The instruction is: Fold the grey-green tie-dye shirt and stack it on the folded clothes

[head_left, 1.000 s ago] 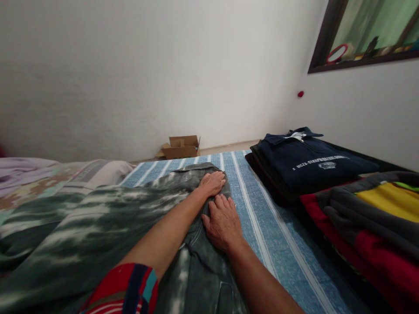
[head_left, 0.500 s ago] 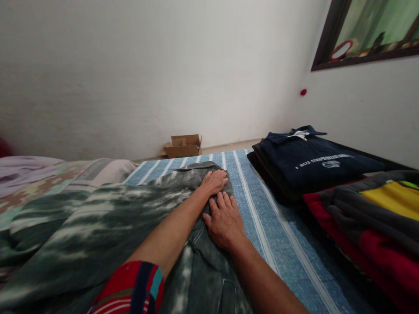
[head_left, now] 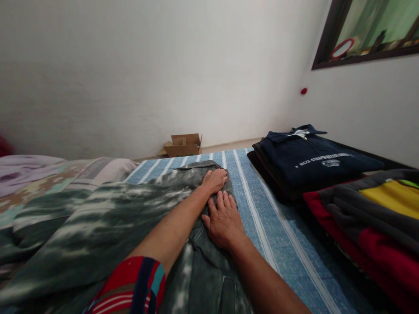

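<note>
A mottled grey-green garment point(head_left: 111, 213), with stitched seams and what looks like a pocket near the bottom, lies spread over the bed. My left hand point(head_left: 214, 180) rests flat on its far right edge, fingers stretched out. Just nearer, my right hand point(head_left: 224, 220) lies palm down on the same edge, its fingers spread. The two hands almost touch. Below the right hand the cloth shows creases, and a small metal-looking piece peeks out by its fingertips.
Blue striped bedding point(head_left: 258, 218) runs under the garment. A folded navy top point(head_left: 304, 161) lies on a dark pile at right, with red, grey and yellow clothes point(head_left: 376, 205) nearer. Patterned bedding point(head_left: 85, 172) is at left. A cardboard box point(head_left: 183, 148) stands beyond the bed.
Both hands stay in almost the same place on the garment. The view has shifted very slightly.
</note>
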Tool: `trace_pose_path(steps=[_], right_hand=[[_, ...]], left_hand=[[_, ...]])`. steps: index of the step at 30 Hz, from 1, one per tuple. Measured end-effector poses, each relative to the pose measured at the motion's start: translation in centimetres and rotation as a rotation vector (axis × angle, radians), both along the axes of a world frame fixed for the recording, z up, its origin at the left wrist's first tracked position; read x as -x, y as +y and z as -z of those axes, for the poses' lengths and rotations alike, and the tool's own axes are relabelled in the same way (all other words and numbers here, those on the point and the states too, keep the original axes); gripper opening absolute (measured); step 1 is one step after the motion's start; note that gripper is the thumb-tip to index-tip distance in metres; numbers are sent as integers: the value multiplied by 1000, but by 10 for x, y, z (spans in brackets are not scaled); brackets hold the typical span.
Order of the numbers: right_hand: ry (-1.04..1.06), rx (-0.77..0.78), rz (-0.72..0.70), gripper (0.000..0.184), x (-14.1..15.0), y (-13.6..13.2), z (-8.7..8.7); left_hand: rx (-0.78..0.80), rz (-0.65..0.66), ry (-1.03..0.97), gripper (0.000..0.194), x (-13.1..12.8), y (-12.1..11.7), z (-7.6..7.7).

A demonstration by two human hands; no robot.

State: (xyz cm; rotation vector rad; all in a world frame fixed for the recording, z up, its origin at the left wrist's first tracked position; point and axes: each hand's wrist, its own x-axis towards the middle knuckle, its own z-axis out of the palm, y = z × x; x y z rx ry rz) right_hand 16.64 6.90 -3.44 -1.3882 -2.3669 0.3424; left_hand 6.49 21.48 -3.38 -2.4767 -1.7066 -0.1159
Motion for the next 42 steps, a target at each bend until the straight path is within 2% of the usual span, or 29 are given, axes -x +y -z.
trace_pose_path(steps=[7, 10, 13, 16, 18, 21, 25, 30, 33, 36, 39, 42], right_hand=[[-34, 41, -10, 61, -2, -1, -6], [-45, 27, -5, 61, -3, -1, -6], [-59, 27, -7, 60, -3, -1, -5], [-75, 30, -6, 60, -3, -1, -5], [-85, 32, -4, 60, -3, -1, -5], [-94, 40, -4, 60, -3, -2, -4], [-99, 38, -1, 61, -3, -3, -2], [-122, 33, -4, 60, -3, -3, 1], [-144, 19, -3, 60, -3, -3, 3], [-167, 9, -2, 60, -3, -4, 4], [-187, 10, 2, 60, -3, -4, 4], [-207, 12, 3, 60, -2, -4, 5]], left_hand=[[-5, 73, 4, 27, -2, -6, -13], [92, 124, -2, 34, 0, -10, -14], [207, 100, -6, 43, 4, -10, -9], [233, 70, -11, 46, 5, -8, -4], [240, 60, -18, 46, 3, -8, -6], [223, 47, -36, 41, -1, -17, -17], [150, 22, -78, 38, 8, -48, -39], [60, 46, -249, 28, 41, -119, -53], [75, 29, -291, 24, 53, -166, -48], [86, 0, -289, 26, 54, -202, -35], [126, -46, -275, 32, 52, -221, -24], [145, -67, -279, 34, 52, -227, -23]])
